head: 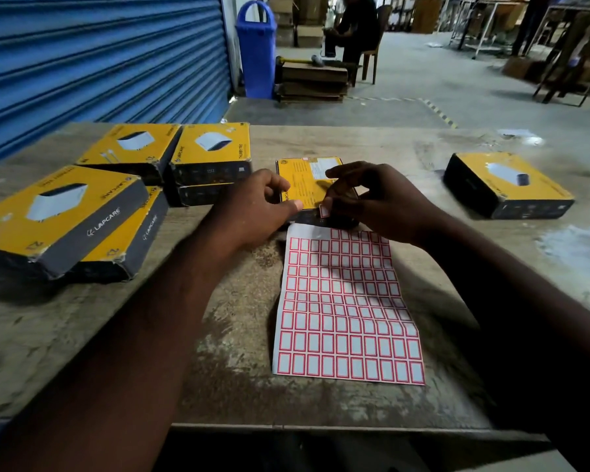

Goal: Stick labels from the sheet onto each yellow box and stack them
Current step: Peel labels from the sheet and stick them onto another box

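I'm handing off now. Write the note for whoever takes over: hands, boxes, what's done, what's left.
The left hand grips the centre box at its near-left edge.
The right hand pinches one peeled label at that box's near edge.
The label sheet lies flat on the table, nearer than the centre box and mostly full.
Five left boxes lie partly overlapped; the right box sits alone.
Done: label peeled. Whether other boxes are labelled, I cannot tell.
Left: stick this label, label the others, stack.
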Demonstrator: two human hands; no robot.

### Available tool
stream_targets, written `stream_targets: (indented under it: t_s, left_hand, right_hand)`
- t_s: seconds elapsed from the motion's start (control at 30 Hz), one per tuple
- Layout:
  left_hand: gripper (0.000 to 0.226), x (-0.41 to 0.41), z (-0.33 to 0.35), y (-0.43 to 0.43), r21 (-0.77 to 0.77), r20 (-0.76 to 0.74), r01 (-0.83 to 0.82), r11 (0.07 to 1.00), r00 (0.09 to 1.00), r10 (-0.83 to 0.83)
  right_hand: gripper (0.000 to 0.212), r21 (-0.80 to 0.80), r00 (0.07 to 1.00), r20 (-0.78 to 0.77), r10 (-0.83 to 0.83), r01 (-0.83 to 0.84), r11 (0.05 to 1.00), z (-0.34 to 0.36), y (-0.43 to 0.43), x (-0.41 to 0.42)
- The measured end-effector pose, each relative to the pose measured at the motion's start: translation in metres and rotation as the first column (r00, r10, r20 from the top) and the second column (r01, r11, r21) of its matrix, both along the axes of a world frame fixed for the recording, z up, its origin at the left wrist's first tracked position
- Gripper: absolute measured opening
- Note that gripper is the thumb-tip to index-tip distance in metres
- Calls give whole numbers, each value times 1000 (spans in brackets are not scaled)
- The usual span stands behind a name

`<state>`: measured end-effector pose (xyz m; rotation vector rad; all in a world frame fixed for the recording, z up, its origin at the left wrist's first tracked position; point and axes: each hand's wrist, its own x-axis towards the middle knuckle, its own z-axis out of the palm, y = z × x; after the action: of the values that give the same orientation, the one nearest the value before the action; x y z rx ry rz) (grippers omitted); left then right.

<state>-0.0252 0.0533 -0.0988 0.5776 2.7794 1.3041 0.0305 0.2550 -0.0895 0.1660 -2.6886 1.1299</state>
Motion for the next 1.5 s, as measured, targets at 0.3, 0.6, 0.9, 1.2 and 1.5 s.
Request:
stream_targets:
  t_s: [0.3,0.6,0.9,1.2,1.5]
  left_hand:
    - [44,4,5,-2,-37,-7,56,998,998,-56]
    - [46,1,2,-4,-24,-6,67,997,998,-67]
    - [46,0,1,-3,-25,-18,74,997,997,-74]
    - [44,0,1,-3,-23,-35,66,998,997,-67]
    - [45,-4,-3,-3,-21,-22,57,998,998,-58]
  right_hand:
    - [7,-46,1000,-15,14,-15,999,0,-1,0]
    - [29,-40,994,-83,78,-81,996,-7,2,-1]
    - [10,0,993,-112,40,-40,999,-11,1,-2]
    - [8,0,993,-118,-21,21,1000,-14,-3,-2]
    - [15,-169,996,-40,-76,68,983,-18,-3,-1]
